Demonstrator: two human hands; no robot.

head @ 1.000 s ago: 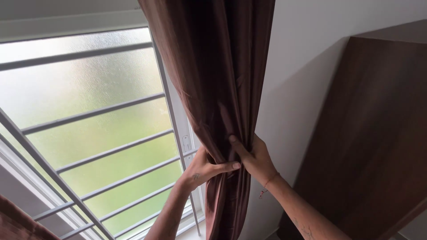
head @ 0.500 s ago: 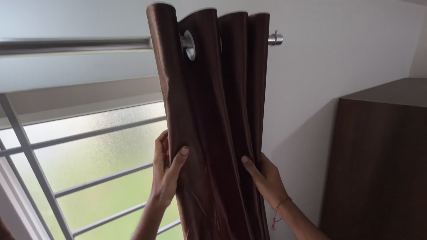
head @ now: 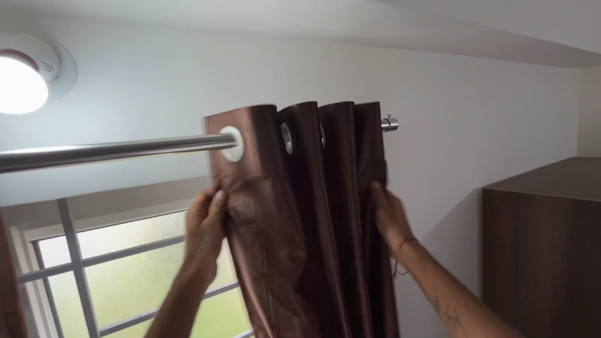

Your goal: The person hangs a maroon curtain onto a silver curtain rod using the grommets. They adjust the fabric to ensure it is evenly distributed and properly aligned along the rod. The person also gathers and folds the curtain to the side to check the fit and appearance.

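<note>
The brown eyelet curtain (head: 307,219) hangs bunched in tight folds at the right end of the steel curtain rod (head: 113,152), and everything else sits relative to that rod: the frosted, barred window (head: 125,275) below it, a lit ceiling lamp (head: 22,78) above its left stretch, a dark wooden wardrobe (head: 544,250) well to the right of its end cap (head: 389,124).

The left hand (head: 203,228) pinches the curtain's leading edge just under the first eyelet (head: 233,144) — fingers curled round the hem, thumb hidden behind the cloth. The right hand (head: 388,216) lies flat with fingers extended against the outermost fold, below the rod's end.

To handle the fabric well here, I would judge it best to grip close beneath the rings, as the left hand does, and keep any pull running along the rod — a downward tug would likely bind the eyelets or strain the rod's mount.
</note>
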